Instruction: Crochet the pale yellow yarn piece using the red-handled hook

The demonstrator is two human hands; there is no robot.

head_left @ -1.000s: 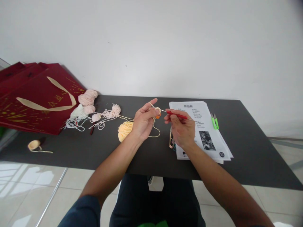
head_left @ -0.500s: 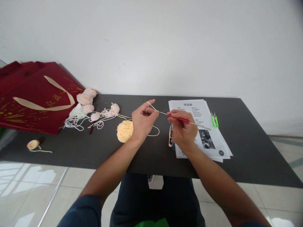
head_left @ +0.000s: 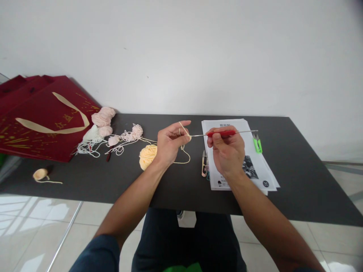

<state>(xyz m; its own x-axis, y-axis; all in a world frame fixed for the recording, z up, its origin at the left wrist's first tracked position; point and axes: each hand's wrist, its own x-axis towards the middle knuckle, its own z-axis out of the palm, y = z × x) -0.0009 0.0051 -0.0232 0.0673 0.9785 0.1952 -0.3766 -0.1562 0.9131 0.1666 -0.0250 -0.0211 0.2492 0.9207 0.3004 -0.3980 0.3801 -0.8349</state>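
Observation:
Pale yellow yarn (head_left: pixel 185 128) runs over the raised index finger of my left hand (head_left: pixel 169 142), whose thumb and other fingers pinch it. My right hand (head_left: pixel 228 153) grips a crochet hook (head_left: pixel 222 133) by its red handle, held nearly level. The hook's thin metal tip reaches left to the yarn at my left fingertips; its other metal end points right, above the papers. A loose strand hangs below my left hand in a curve. Just behind my left wrist lies a yellow ball of yarn (head_left: pixel 147 156), partly covered by it.
Printed sheets (head_left: pixel 255 180) lie under my right hand, with green thread snips (head_left: pixel 257 144) and pale snips (head_left: pixel 204 164) at their edges. To the left are pink yarn (head_left: pixel 103 116), tangled white yarn (head_left: pixel 90 145), a small crocheted cup (head_left: pixel 40 173) and dark red bags (head_left: pixel 42 117).
My right hand has moved slightly right and up, turning the crochet hook from slanted to nearly level. My left index finger has shifted a little right, and the hanging yarn has changed shape.

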